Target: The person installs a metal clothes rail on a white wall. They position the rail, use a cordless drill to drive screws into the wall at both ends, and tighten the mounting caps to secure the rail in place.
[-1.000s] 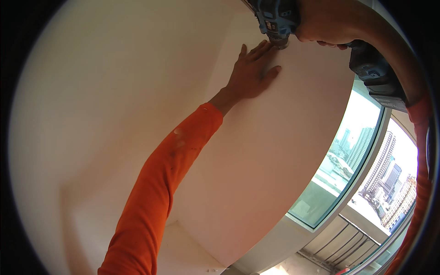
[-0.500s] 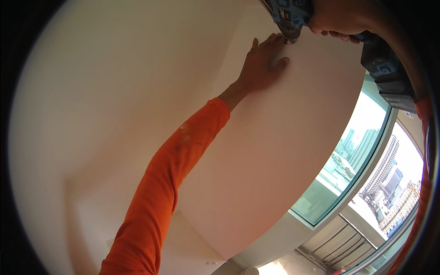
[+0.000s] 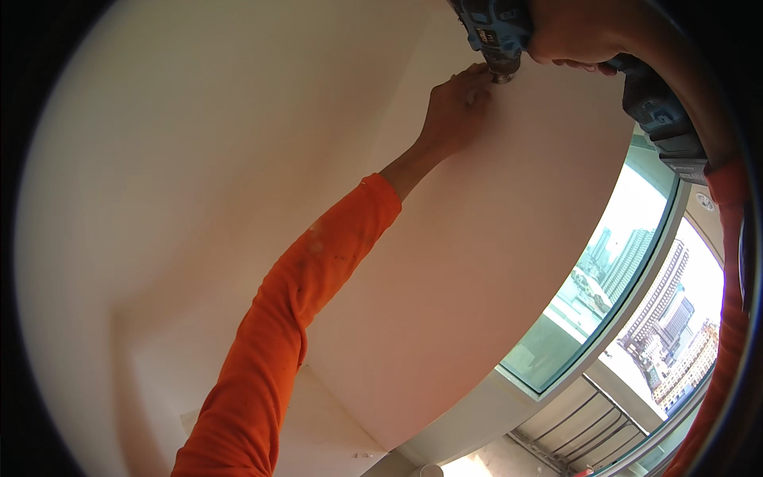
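Observation:
My right hand (image 3: 584,32) wraps round the grip of a blue and black cordless drill (image 3: 494,32) at the upper right. The drill's silver tip (image 3: 501,78) is at a pale panel (image 3: 469,262); what sits in the tip is hidden. Up against that tip, my left hand (image 3: 457,111) has its fingers drawn together and its thumb tucked in. Whatever those fingers pinch, if anything, cannot be made out. An orange sleeve covers my left forearm, which reaches up across the view.
A pale wall (image 3: 199,159) fills the left side. To the right are a glass window (image 3: 604,262) with tall buildings outside, a metal railing (image 3: 584,421) and a curved panel edge. Two small pegs (image 3: 363,455) show low on the pale surface.
My left hand's spread fingers and thumb have drawn in together beside the drill tip. The drill and my right hand have shifted slightly to the left, with the tip a little lower.

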The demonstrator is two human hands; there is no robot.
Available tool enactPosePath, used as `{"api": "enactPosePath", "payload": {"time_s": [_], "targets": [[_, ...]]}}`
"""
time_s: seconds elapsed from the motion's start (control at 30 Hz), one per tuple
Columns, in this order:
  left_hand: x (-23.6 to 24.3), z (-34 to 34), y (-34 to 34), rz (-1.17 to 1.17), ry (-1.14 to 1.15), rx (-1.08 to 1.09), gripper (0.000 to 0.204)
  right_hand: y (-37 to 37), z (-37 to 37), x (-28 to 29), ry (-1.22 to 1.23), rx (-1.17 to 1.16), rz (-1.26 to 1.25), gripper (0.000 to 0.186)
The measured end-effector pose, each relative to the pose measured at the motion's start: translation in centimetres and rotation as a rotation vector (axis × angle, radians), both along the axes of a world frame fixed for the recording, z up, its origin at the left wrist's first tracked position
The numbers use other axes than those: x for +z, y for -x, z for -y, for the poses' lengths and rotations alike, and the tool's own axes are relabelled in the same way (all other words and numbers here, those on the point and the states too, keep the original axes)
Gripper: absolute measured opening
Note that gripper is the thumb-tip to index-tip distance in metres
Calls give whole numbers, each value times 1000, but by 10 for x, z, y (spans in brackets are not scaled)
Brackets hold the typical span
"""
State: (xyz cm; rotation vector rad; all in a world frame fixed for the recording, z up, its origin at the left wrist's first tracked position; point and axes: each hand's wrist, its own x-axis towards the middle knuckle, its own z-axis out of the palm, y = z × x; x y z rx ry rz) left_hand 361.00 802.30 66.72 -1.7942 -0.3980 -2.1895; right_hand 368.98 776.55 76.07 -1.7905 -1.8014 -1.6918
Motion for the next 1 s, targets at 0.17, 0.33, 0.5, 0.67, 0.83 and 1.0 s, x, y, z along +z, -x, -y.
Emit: {"api": "enactPosePath", "payload": {"time_s": [0.17,0.33,0.5,0.67,0.83,1.0], "targets": [[-2,12,-5,22,51,38,38,-1,0,4,36,-1,55,27],[-1,15,2,-15,150,-148,39,-3,-1,5,15,-3,58,26],[4,49,20,156,282,-888,51,-3,-4,1,-7,10,1,25],[6,108,25,-113,371,-1178,140,-7,-2,7,64,61,21,23],[11,144,23,-193,326,-1175,149,-13,-6,20,130,145,-31,22],[20,137,32,-348,223,-1053,144,-21,-4,32,278,259,-55,23]]}}
